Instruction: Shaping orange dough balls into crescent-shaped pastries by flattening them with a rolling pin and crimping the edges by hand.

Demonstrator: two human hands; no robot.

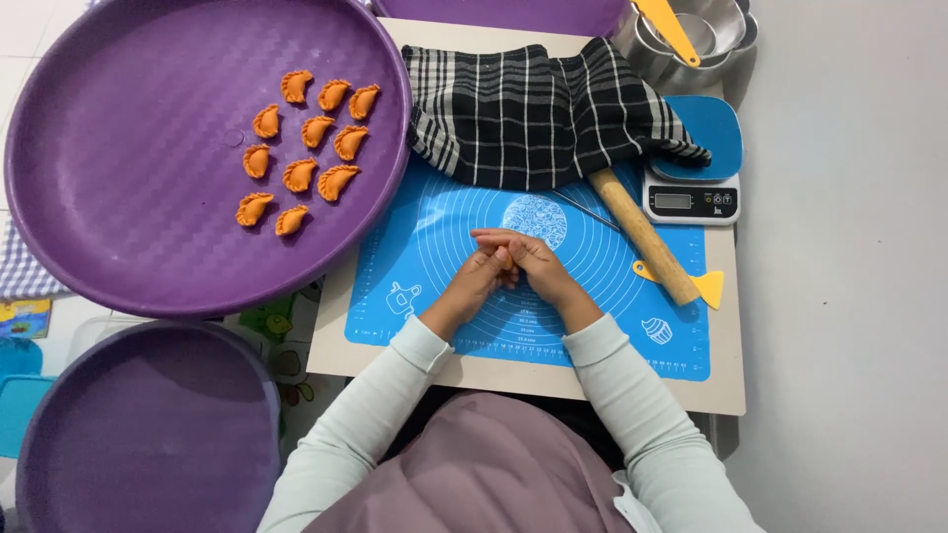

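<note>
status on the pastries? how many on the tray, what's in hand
Done: eleven orange crimped pastries lie on the upper purple tray. In hand: left hand and right hand pinch a small orange piece above the blue mat. Left: the lower purple tray holds nothing visible; remaining dough isn't in view.

Both hands, the left hand (481,276) and right hand (538,265), are meeting over the blue baking mat (434,237), whose surface is lying open left and near. The checked cloth (533,114) is blocking the far side. The rolling pin (644,237), yellow scraper (696,284) and kitchen scale (693,188) are crowding the right. The purple tray (118,148) of orange dumplings (306,148) is overhanging the left edge.
</note>
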